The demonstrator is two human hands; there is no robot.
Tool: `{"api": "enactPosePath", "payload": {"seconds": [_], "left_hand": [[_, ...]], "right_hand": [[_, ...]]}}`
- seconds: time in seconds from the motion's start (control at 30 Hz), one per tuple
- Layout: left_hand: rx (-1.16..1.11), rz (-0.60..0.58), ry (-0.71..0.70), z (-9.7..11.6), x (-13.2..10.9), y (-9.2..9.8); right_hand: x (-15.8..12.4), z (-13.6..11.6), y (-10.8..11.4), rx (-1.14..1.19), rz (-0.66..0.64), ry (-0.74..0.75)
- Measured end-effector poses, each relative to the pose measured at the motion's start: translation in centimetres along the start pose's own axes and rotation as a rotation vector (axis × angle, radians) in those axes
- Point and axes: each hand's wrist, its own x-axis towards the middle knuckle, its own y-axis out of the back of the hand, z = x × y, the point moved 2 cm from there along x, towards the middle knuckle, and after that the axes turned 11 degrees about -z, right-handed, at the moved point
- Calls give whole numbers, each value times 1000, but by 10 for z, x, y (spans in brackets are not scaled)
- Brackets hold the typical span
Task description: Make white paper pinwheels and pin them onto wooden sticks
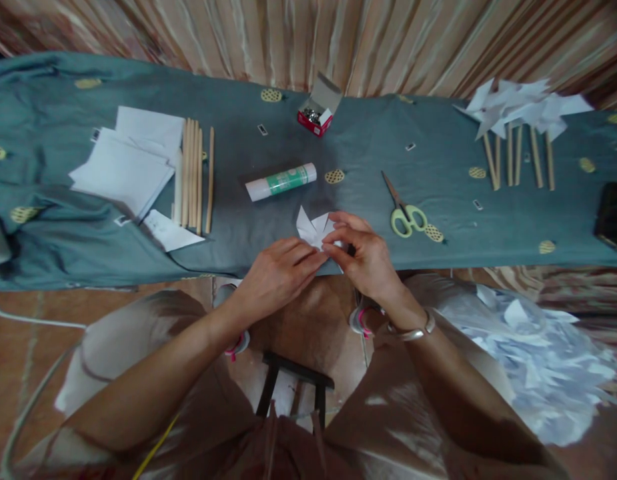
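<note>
A white folded paper pinwheel [312, 229] lies on the teal cloth [248, 220] at the table's near edge. My left hand [275, 277] presses on its lower side, fingertips meeting the paper. My right hand [365, 257], with a metal bangle at the wrist, pinches the pinwheel's centre with curled fingers. A glue stick [281, 182] lies just behind the pinwheel. Green-handled scissors [404, 210] lie to the right of my right hand.
A stack of white paper sheets [131, 163] and wooden sticks [194, 175] lie at left. A small open red box [318, 110] sits at the back. Finished pinwheels on sticks [521, 120] lie at right, beside a dark phone [613, 213]. Paper scraps [543, 353] cover the floor.
</note>
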Motion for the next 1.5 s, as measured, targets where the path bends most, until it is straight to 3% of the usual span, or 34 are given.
{"api": "enactPosePath", "payload": {"seconds": [0.2, 1.17, 1.5], "left_hand": [[-27, -35, -23, 0, 2, 0], [-123, 7, 2, -2, 4, -3], [-108, -9, 8, -1, 4, -2]], "right_hand": [[1, 3, -3, -10, 4, -6], [0, 7, -7, -16, 45, 13], [-2, 4, -9, -116, 58, 89]]}}
